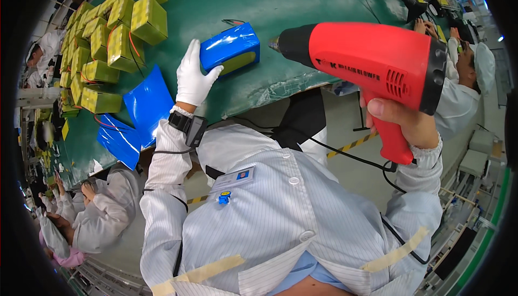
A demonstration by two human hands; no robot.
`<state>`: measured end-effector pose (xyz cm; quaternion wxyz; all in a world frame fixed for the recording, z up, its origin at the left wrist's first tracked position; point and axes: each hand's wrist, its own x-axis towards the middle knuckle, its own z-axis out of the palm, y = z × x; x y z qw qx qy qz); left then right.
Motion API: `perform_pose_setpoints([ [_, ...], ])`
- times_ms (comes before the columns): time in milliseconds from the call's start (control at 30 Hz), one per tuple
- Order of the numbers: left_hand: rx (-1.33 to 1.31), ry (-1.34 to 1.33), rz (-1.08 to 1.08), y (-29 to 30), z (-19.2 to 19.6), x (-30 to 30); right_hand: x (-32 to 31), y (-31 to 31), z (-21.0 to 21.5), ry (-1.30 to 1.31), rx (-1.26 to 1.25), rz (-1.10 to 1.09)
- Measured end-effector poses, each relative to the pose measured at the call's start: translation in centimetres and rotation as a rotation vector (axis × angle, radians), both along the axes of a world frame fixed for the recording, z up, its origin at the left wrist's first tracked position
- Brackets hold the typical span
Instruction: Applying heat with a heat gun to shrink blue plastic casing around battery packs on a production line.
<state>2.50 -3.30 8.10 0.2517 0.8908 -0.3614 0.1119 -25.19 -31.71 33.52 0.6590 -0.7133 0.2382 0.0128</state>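
A red heat gun [372, 53] with a black nozzle end is gripped by its handle in my bare right hand [402, 120]. Its metal tip points left, a little apart from a battery pack [231, 48] in shiny blue wrap. Yellow-green shows through the open end of the wrap, and red and black wires rise behind it. My left hand [194, 77], in a white glove, lies against the pack's left side, fingers stretched and thumb apart. Flat blue wrap sleeves [150, 99] lie left of that hand, on the green bench top [302, 4].
Many yellow-green battery packs [148, 21] with wires crowd the bench's left side. A black cord [345, 153] hangs from the heat gun across my front. Co-workers in white sit at the lower left and at the right. Tools and parts lie at the far right.
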Motion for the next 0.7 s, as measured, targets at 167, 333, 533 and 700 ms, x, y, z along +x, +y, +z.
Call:
perform_pose_setpoints([
  [167, -0.156, 0.314, 0.094, 1.2, -3.0, -1.8, 1.6, 0.3, 1.5, 0.074, -0.096, 0.041],
  [333, -0.022, 0.317, 0.069, 2.7, -7.1, -3.9, 4.1, 0.8, 2.7, 0.127, -0.131, 0.085],
  [533, 0.162, 0.009, 0.086, 2.8, -9.3, -5.0, 5.8, 1.6, 3.6, 0.118, -0.167, 0.110],
  [700, 0.167, -0.028, 0.108, 2.6, -9.4, -5.2, 6.7, 1.7, 3.9, 0.154, -0.214, 0.105],
])
